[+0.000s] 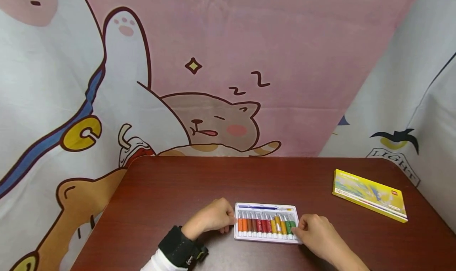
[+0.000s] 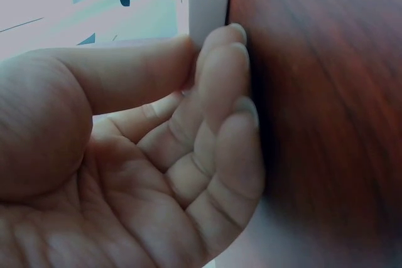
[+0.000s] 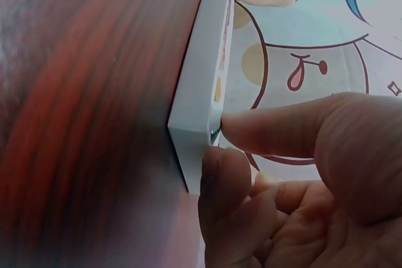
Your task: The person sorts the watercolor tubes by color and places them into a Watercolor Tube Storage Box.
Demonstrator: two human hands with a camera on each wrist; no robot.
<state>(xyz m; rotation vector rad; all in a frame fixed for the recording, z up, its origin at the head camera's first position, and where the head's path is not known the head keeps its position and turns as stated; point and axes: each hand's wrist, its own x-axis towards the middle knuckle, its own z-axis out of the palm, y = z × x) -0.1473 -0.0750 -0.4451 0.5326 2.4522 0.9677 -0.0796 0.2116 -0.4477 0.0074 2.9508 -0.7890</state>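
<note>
On the table lies a shallow white tray filled with a row of small paint tubes, running from orange through brown, red and yellow to green. A thin blue paintbrush rests in the slot along its far side. My left hand pinches the tray's left edge; the left wrist view shows the thumb on top and curled fingers low against the side. At the right end, my right hand pinches the tray near its front corner, thumb over the rim by the green tube.
A flat yellow box with a printed picture lies at the right rear of the brown table. Behind the table hangs a cartoon-printed cloth. A black band wraps the left wrist.
</note>
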